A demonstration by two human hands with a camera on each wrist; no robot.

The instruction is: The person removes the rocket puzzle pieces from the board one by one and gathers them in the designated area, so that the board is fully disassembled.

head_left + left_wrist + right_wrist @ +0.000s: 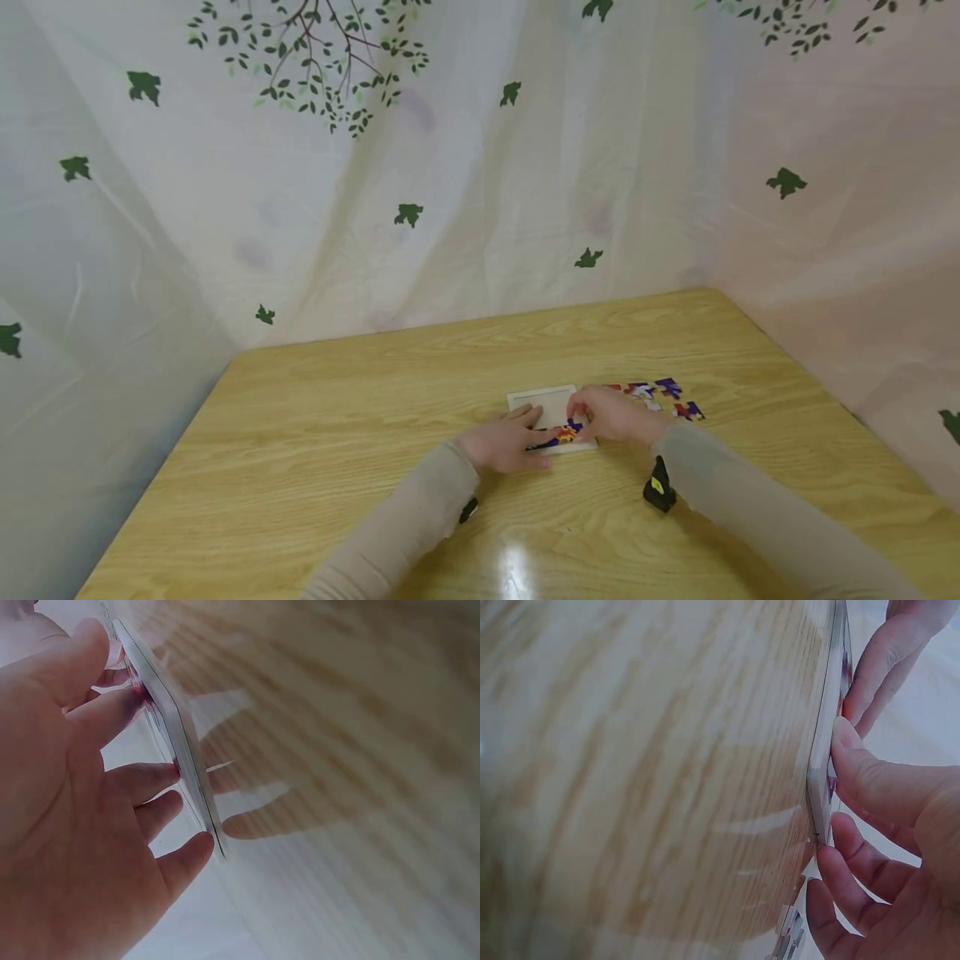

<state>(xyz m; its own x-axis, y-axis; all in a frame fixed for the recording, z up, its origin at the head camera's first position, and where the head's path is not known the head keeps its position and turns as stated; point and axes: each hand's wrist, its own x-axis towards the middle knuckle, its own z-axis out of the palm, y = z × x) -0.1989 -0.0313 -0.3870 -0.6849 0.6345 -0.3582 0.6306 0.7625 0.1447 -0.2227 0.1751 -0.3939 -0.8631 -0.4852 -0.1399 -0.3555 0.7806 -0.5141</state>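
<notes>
Fitted jigsaw pieces, flat and printed in purple, yellow and red, lie between the two hands, along the near side of a pale, rectangular, shallow-rimmed puzzle tray. Filling the tray looks to be at an early stage: this near strip has colour in it, while most of the tray beyond it is bare. Fingers hide some of the strip, so how many pieces are in cannot be told. Left to place, it seems, are the loose jigsaw pieces in purple, red and white, scattered just past the right hand on a yellow-brown wood-grain tabletop.

The left hand has its fingers spread and mostly straight, resting on the tray's left side and the fitted strip, gripping nothing. The right hand bends over the tray's right side, thumb and forefinger slightly apart about the strip's end; its wrist view shows the other fingers loosely bent. Whether it pinches a piece or only presses one cannot be told.
</notes>
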